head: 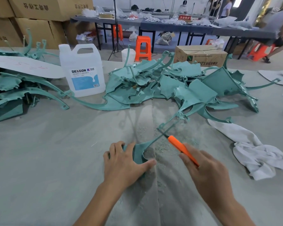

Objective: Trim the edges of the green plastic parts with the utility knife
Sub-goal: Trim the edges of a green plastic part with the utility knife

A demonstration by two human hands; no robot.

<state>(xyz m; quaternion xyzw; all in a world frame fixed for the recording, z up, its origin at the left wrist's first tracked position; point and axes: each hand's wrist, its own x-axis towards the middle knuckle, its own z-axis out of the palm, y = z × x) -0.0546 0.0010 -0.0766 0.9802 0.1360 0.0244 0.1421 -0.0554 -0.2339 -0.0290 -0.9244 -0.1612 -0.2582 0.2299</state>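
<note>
A green plastic part [140,151] with a long thin curved arm lies on the grey cloth in front of me. My left hand [123,162] presses its wide end flat, fingers spread over it. My right hand [207,172] grips an orange utility knife [181,148], whose dark blade lies against the part's thin arm. Fine green shavings [163,150] are scattered on the cloth between my hands. A large heap of green parts [178,84] lies behind, and another stack [10,88] is at the left.
A white DEXCON jug [83,70] stands between the two heaps. A crumpled white cloth [258,154] lies at the right. A cardboard box [201,55], orange stools [143,48], stacked cartons [31,18] and people at long tables fill the background.
</note>
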